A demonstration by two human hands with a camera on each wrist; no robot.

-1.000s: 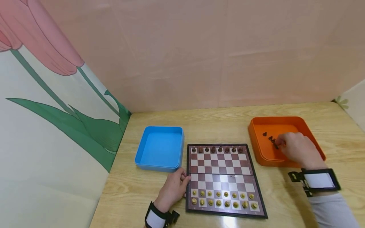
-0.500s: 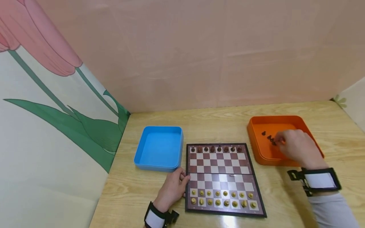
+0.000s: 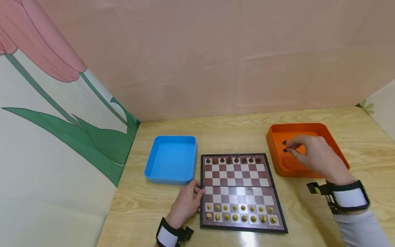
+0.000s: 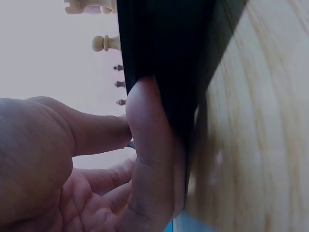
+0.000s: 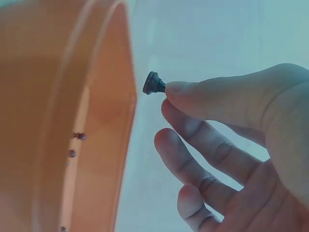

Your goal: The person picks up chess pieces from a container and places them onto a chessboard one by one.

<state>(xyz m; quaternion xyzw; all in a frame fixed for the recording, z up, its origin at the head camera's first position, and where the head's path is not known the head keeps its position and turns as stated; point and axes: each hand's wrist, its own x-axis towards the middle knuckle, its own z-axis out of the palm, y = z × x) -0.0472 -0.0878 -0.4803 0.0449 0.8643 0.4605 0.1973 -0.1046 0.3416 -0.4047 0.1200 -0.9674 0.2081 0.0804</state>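
Observation:
My right hand (image 3: 319, 157) is over the orange tray (image 3: 275, 164), pinching a small dark chess pawn (image 5: 153, 83) between thumb and index finger, its base pointing away from the hand. Other dark chess pieces (image 3: 284, 142) lie in that tray. At the left edge of the chessboard (image 3: 232, 175), my left hand (image 3: 185, 201) grips the frame, thumb at the top and a finger along the side. Two rows of pale gold pieces (image 3: 243, 208) stand on the near side of the board. One row of dark pieces (image 3: 229, 160) lines its far edge.
A blue tray (image 3: 171, 180) stands left of the board, close to the left hand. Everything sits on a wooden table (image 3: 135, 195). A pinkish backdrop (image 3: 197, 68) rises behind the table, and a flower-printed sheet (image 3: 55, 151) stands on the left.
My right hand has lifted from the floor of the orange tray and shifted slightly left, the dark pawn now visible at its fingertips. The left hand stays at the board's edge.

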